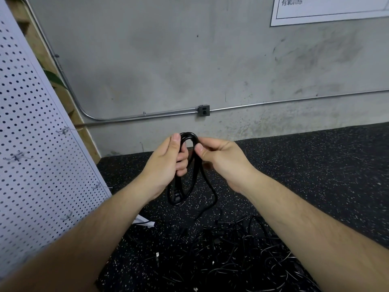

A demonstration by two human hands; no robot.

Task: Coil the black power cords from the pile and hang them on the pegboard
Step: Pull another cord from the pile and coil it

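Black power cord folded into a narrow hanging coil between both hands. Left hand curled round one side, right hand pinching the top bend. Loose tail drops to the cord pile below the wrists.

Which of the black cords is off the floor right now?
The looped cord gripped by the left hand and pinched by the right hand; the rest lie tangled in the pile on the floor.

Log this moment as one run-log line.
phase: coiling | left hand: grips cord loops | right hand: pinches loop top | pile: on floor | pegboard hooks: no cords
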